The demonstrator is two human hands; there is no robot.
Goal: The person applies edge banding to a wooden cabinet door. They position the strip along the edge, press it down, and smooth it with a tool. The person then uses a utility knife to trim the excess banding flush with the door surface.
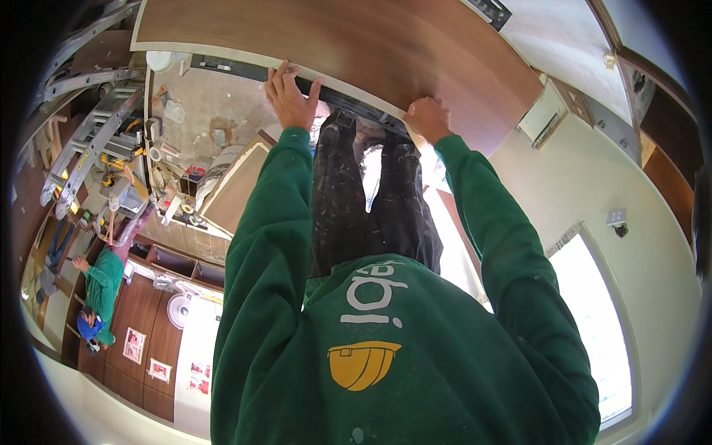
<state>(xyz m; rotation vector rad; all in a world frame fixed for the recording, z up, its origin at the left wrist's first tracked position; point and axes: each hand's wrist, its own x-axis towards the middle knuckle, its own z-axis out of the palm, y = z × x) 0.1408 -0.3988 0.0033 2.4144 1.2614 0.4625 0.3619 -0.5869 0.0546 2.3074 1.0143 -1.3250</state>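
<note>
One brown panel [334,44] is sitting up front: left hand [294,102] is resting splayed at its near edge, right hand [429,121] is sitting curled, grip unclear; I'd be keeping pressure even.

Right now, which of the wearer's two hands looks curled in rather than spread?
The right hand, at the brown panel: it looks bent in, while the left hand shows thumb and fingers apart.
</note>
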